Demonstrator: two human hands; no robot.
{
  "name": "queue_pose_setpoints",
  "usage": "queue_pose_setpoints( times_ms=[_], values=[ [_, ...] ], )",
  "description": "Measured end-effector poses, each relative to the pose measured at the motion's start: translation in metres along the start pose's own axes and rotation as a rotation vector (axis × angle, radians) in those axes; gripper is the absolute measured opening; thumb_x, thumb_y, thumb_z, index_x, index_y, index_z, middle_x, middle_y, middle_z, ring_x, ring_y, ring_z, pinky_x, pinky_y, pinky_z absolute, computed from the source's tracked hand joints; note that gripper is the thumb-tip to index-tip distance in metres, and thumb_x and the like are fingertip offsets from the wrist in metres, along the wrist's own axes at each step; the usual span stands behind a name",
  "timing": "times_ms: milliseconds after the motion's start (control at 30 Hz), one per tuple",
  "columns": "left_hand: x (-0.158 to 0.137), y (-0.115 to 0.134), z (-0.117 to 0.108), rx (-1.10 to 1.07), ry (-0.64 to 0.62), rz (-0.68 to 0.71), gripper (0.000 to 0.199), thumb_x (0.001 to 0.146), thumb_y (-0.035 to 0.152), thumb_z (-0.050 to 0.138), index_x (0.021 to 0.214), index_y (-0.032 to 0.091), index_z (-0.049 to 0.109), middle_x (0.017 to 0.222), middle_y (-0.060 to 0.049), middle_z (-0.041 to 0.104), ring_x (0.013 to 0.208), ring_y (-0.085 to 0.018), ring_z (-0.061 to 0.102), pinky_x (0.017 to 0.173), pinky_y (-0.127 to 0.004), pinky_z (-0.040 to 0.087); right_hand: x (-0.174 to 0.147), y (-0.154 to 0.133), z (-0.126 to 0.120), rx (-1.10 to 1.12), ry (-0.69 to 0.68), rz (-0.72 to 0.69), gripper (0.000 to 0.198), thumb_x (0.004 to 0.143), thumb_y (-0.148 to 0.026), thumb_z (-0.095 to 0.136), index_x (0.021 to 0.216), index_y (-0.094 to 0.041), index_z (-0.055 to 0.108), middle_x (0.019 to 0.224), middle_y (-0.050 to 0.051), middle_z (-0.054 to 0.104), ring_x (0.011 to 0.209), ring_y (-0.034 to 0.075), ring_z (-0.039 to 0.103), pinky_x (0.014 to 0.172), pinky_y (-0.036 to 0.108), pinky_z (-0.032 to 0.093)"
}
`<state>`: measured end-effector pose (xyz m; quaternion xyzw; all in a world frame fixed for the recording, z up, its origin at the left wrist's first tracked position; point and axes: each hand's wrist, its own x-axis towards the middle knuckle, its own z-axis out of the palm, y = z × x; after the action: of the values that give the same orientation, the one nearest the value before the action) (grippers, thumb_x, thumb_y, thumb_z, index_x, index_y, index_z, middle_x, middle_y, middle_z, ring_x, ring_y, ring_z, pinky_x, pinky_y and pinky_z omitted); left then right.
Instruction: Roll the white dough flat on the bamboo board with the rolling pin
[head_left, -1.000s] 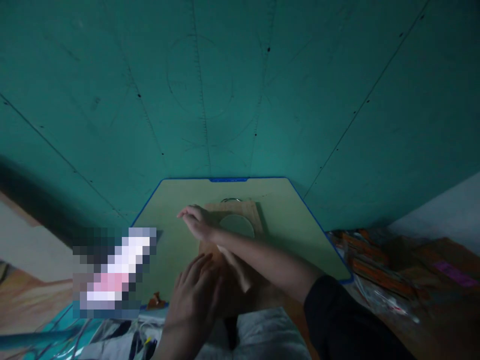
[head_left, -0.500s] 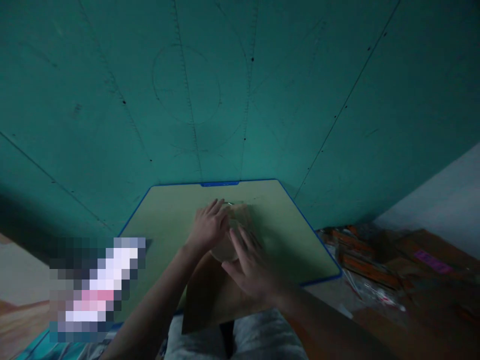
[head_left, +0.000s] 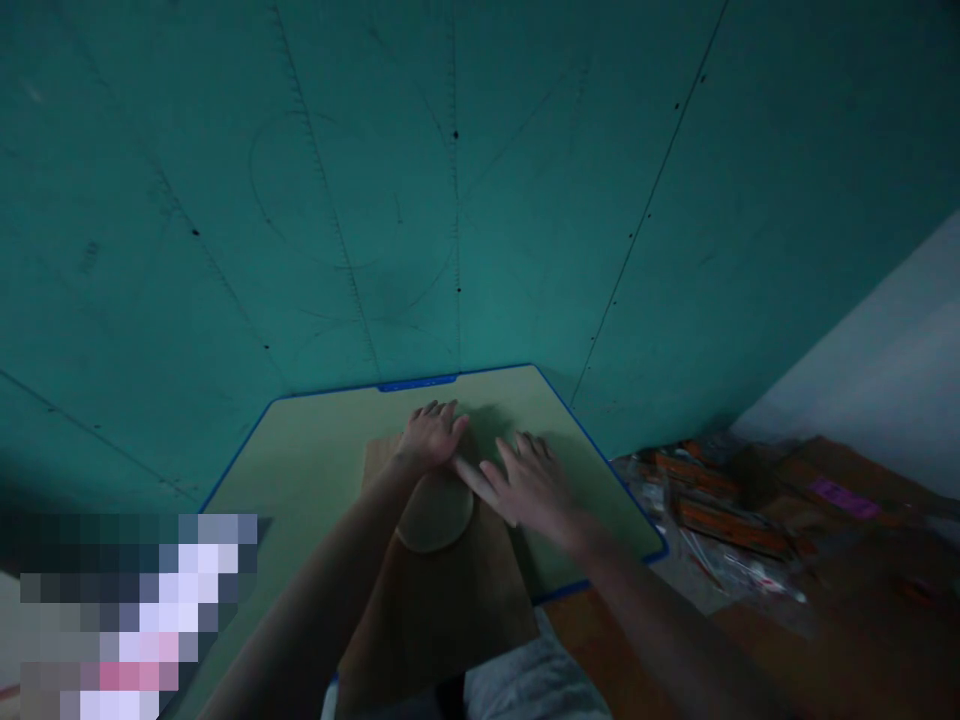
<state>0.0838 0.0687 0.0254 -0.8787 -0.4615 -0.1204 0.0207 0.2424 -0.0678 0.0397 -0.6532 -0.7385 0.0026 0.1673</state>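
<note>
A wooden board (head_left: 450, 610) lies on a small pale table top (head_left: 315, 455) with a blue rim. On the board is a pale, round, flat disc (head_left: 435, 515) that looks like dough. A light rod (head_left: 474, 482), like a thin rolling pin, slants across the disc's far side between my hands. My left hand (head_left: 433, 437) lies over the rod's far end, fingers stretched out. My right hand (head_left: 534, 482) rests at its near end with fingers spread, at the board's right edge. Neither hand is wrapped round the rod. Both palms are hidden.
A green wall (head_left: 390, 230) with drawn lines stands behind the table. Plastic-wrapped orange items (head_left: 731, 525) and cardboard (head_left: 877, 480) lie at the right. A pixelated bright object (head_left: 172, 600) is at the left. My lap (head_left: 525, 680) is below the board.
My right hand has moved right, away from my left hand, and its fingers have spread. More of the disc, board and rod shows now. The whole view has shifted a little.
</note>
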Motion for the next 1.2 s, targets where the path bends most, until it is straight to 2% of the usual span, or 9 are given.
queue_pose_setpoints(
  times_ms=[100, 267, 433, 567, 767, 833, 1000, 1100, 1200],
  values=[
    [0.013, 0.004, 0.005, -0.01, -0.021, 0.009, 0.044, 0.103, 0.039, 0.03, 0.125, 0.015, 0.061, 0.127, -0.015, 0.067, 0.123, -0.027, 0.058, 0.101, -0.042, 0.043, -0.008, -0.015, -0.01, -0.054, -0.085, 0.04, 0.051, 0.099, -0.05, 0.04, 0.13, -0.014, 0.059, 0.131, 0.022, 0.06, 0.121, 0.036, 0.056, 0.1, 0.051, 0.042],
    [0.005, 0.001, 0.001, -0.032, -0.032, 0.033, 0.044, 0.103, 0.04, 0.031, 0.111, 0.019, 0.068, 0.115, -0.013, 0.071, 0.114, -0.026, 0.062, 0.097, -0.043, 0.045, -0.019, -0.011, -0.013, -0.026, -0.17, 0.009, 0.023, 0.097, -0.033, 0.05, 0.11, -0.02, 0.064, 0.11, 0.012, 0.067, 0.104, 0.028, 0.063, 0.087, 0.04, 0.047],
    [-0.029, -0.017, -0.015, -0.05, -0.03, 0.041, 0.042, 0.102, 0.042, 0.033, 0.114, 0.021, 0.068, 0.121, -0.011, 0.069, 0.12, -0.025, 0.059, 0.102, -0.042, 0.044, -0.019, 0.009, 0.002, 0.061, -0.143, 0.032, 0.026, 0.094, -0.019, 0.052, 0.118, -0.021, 0.06, 0.114, 0.01, 0.067, 0.107, 0.026, 0.062, 0.086, 0.038, 0.047],
    [-0.061, -0.026, -0.029, -0.059, -0.031, 0.031, 0.04, 0.101, 0.041, 0.036, 0.115, 0.021, 0.068, 0.123, -0.01, 0.069, 0.118, -0.025, 0.06, 0.101, -0.041, 0.046, -0.017, 0.012, 0.011, 0.207, -0.12, -0.013, 0.027, 0.094, -0.021, 0.051, 0.119, -0.022, 0.062, 0.117, 0.009, 0.069, 0.112, 0.025, 0.061, 0.092, 0.037, 0.047],
    [-0.131, -0.02, -0.041, -0.028, 0.046, 0.046, 0.036, 0.101, 0.033, 0.038, 0.125, 0.021, 0.061, 0.133, -0.011, 0.064, 0.126, -0.027, 0.056, 0.103, -0.044, 0.045, -0.027, 0.006, 0.002, 0.302, -0.079, -0.039, 0.042, 0.095, -0.024, 0.048, 0.134, -0.011, 0.057, 0.135, 0.016, 0.062, 0.124, 0.026, 0.058, 0.105, 0.041, 0.045],
    [-0.142, -0.013, -0.049, -0.006, 0.041, 0.013, 0.033, 0.1, 0.03, 0.038, 0.117, 0.02, 0.065, 0.125, -0.012, 0.067, 0.119, -0.027, 0.06, 0.099, -0.044, 0.047, -0.035, 0.001, -0.003, 0.279, -0.057, -0.066, 0.042, 0.094, -0.025, 0.049, 0.133, -0.011, 0.059, 0.133, 0.016, 0.063, 0.122, 0.027, 0.06, 0.105, 0.041, 0.047],
    [-0.115, 0.003, -0.065, 0.141, -0.035, -0.169, 0.04, 0.1, 0.032, 0.035, 0.091, 0.016, 0.07, 0.094, -0.014, 0.07, 0.093, -0.028, 0.066, 0.083, -0.041, 0.051, -0.057, -0.007, 0.0, 0.219, 0.056, -0.132, 0.042, 0.093, -0.023, 0.049, 0.132, -0.014, 0.061, 0.134, 0.014, 0.063, 0.123, 0.027, 0.059, 0.104, 0.045, 0.049],
    [-0.099, 0.004, -0.057, 0.158, -0.02, -0.253, 0.038, 0.099, 0.026, 0.032, 0.101, 0.013, 0.067, 0.102, -0.018, 0.069, 0.099, -0.03, 0.064, 0.083, -0.042, 0.051, -0.07, -0.005, 0.005, 0.245, 0.075, -0.136, 0.041, 0.094, -0.02, 0.046, 0.131, -0.018, 0.061, 0.132, 0.012, 0.065, 0.119, 0.025, 0.062, 0.101, 0.042, 0.052],
    [-0.108, 0.002, -0.045, 0.133, -0.038, -0.258, 0.038, 0.098, 0.02, 0.031, 0.118, 0.012, 0.062, 0.117, -0.017, 0.068, 0.109, -0.027, 0.063, 0.09, -0.04, 0.05, -0.086, -0.003, 0.011, 0.255, 0.061, -0.123, 0.041, 0.096, -0.022, 0.043, 0.133, -0.017, 0.06, 0.121, 0.012, 0.07, 0.109, 0.025, 0.067, 0.093, 0.04, 0.057]
  ],
)
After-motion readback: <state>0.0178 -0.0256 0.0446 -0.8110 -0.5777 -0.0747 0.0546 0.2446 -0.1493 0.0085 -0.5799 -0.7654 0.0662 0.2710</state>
